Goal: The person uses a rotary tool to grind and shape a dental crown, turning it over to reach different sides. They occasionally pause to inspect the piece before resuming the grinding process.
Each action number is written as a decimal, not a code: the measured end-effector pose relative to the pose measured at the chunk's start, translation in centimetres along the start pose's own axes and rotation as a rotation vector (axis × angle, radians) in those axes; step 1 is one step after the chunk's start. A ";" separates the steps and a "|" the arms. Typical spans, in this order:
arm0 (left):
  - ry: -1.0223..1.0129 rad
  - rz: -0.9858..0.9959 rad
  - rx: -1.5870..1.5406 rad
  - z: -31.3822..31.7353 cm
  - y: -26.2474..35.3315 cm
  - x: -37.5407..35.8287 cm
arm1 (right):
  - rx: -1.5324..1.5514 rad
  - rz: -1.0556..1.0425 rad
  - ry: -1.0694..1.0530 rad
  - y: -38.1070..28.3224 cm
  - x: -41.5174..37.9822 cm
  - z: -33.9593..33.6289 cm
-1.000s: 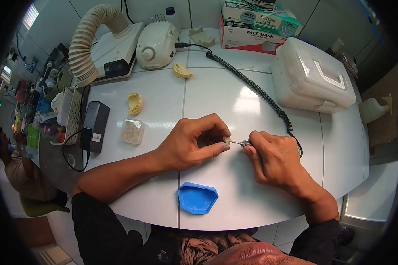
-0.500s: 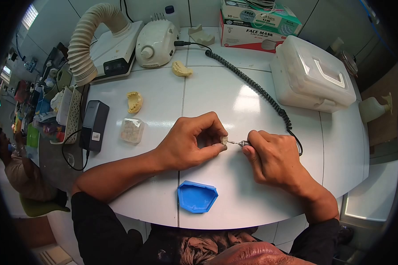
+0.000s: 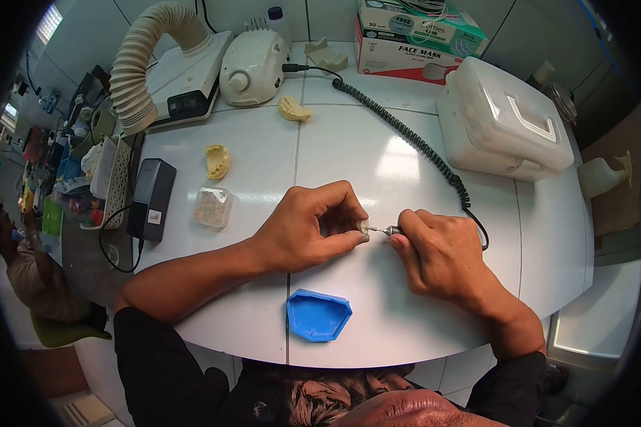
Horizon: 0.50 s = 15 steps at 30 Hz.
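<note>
Two bare hands are working together above a glossy white table (image 3: 349, 156); the left hand (image 3: 303, 228) is pinching a small pale tooth-like piece (image 3: 363, 226) at its fingertips; the right hand (image 3: 438, 256) is gripping a slim metal rotary handpiece (image 3: 388, 230), its tip touching the piece; bracing both wrists on the table would likely be steadying the cut; a blue plastic mould tray (image 3: 318, 314) is lying nearby.

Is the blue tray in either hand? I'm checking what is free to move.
No, the blue tray lies alone on the table, below the left hand and right hand.
</note>
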State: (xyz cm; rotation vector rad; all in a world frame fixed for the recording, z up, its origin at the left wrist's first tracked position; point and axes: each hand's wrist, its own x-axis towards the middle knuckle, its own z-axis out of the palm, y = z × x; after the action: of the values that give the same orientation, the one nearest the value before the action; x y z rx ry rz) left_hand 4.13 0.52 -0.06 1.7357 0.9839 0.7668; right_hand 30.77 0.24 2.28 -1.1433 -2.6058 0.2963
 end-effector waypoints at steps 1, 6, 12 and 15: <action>0.000 -0.002 -0.001 0.0 0.0 0.0 | 0.003 0.002 0.001 0.0 0.0 0.0; 0.003 -0.011 -0.007 0.0 0.1 0.0 | -0.006 -0.004 -0.013 0.0 0.0 0.0; 0.009 -0.009 -0.029 0.1 0.0 0.0 | -0.008 -0.001 -0.021 -0.1 0.0 0.0; 0.006 -0.016 -0.034 0.2 -0.1 0.0 | -0.005 -0.002 -0.016 -0.1 0.0 0.0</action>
State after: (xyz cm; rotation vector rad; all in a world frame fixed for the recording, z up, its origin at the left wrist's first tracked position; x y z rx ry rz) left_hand 4.22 0.45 -0.19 1.6955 0.9822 0.7752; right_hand 30.69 0.21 2.31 -1.1445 -2.6226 0.2993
